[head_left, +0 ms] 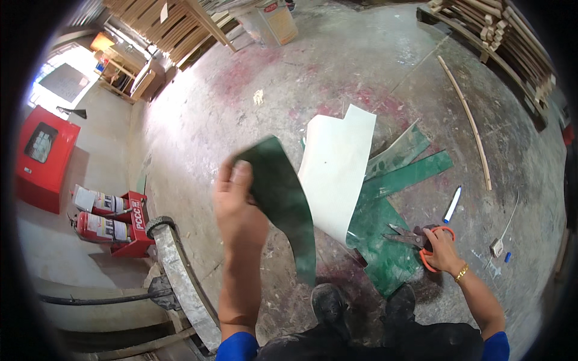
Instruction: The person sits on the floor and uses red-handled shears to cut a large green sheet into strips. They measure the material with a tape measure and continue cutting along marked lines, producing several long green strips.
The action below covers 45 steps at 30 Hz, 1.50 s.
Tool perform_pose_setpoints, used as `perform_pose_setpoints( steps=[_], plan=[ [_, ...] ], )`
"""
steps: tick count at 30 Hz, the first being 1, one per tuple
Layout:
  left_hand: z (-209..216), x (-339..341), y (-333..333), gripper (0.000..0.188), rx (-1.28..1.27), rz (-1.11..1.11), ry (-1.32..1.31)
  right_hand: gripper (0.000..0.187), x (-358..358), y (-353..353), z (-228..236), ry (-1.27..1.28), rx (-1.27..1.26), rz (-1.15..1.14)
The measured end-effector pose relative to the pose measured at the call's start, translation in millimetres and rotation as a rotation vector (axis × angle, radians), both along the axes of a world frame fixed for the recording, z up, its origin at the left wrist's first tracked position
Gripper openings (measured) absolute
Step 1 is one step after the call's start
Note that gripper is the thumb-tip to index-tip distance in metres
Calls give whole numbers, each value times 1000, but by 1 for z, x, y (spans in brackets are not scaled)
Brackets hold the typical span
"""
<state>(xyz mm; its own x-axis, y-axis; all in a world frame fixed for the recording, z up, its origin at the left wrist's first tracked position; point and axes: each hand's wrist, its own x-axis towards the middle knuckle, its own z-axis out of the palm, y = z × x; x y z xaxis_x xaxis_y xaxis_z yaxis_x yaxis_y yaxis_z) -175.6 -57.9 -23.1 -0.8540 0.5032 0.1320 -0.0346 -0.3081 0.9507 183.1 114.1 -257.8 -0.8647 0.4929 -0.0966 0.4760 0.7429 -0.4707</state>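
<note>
The left hand (241,207) grips the upper end of a dark green strip (280,189), its long axis slanting down rightward toward the shoes (329,304). The right hand (444,251) grasps orange-handled scissors (416,239), blades parted (tips pointing left, toward the strip), over a green sheet (382,265) on the floor (198,120). The strip hangs left of the scissors, well apart from them.

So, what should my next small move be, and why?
Perhaps lay the green strip down: your left hand holds it up, while your right hand has the scissors open over the green sheet, which no hand steadies.
</note>
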Motion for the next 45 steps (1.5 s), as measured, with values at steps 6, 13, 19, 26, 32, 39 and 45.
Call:
perform_pose_setpoints(
  steps=[6, 13, 19, 26, 32, 39, 45],
  plan=[
    [22, -59, -54, 39, 78, 86, 209, 62, 23, 3, -11, -63, -132, -110],
    [-72, -194, -192, 41, -276, 899, 181, 61, 6, -8, -21, 90, -132, -108],
    [-240, -33, -156, 43, -1001, -290, 980, 62, 24, 2, -13, -39, -95, -147],
    [-242, 17, -75, 62, -1140, -619, 1174, 67, 11, 2, -5, -71, -210, -199],
    [-197, 16, -80, 22, -926, -967, 915, 70, 19, -39, 23, 104, -535, -367],
    [-69, 64, -16, 22, -886, -891, 317, 87, -22, -70, 73, 270, -695, 195],
    [-70, 76, -5, 22, -735, -856, 77, 90, -51, -57, 107, 118, -1142, 289]
  ],
)
